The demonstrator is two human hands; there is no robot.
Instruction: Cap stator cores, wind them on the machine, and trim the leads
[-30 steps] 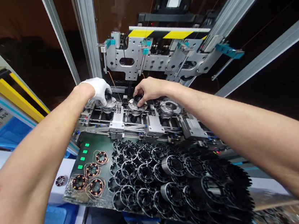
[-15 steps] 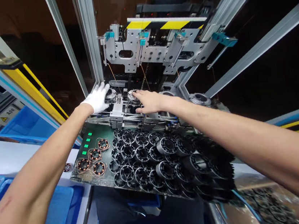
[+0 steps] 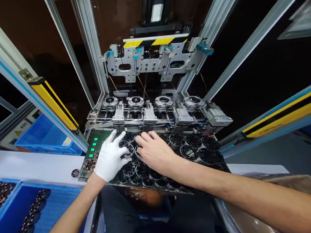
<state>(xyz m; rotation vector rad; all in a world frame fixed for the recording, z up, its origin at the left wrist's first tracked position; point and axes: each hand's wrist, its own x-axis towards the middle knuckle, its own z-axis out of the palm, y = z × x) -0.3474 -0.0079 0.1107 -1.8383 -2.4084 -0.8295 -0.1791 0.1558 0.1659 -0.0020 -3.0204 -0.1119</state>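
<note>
My left hand (image 3: 110, 158), in a white glove, has its fingers spread over the left part of the packed black stator cores (image 3: 188, 152). Its fingertips reach around one core's rim. Beside it, my bare right hand (image 3: 156, 150) bends its fingers down onto a core's rim, closed on it; the fingertips are partly hidden. Behind the hands stands a row of round metal fixtures. The leftmost fixture (image 3: 110, 104) and the second fixture (image 3: 136, 103) have dark toothed rings in them. A copper-wound stator (image 3: 90, 164) lies left of my glove.
Above the fixtures hangs a metal plate (image 3: 151, 62) with thin copper wires running down. Yellow-black light guards (image 3: 56, 104) flank the opening. Blue bins (image 3: 50, 205) with wound stators stand at lower left. Green buttons (image 3: 94, 144) sit at the tray's left. A cardboard box (image 3: 294, 186) is at lower right.
Both hands have come back from the two left fixtures to the stacked cores. Those fixtures now show uncovered, with dark rings in them. The view has shifted.
</note>
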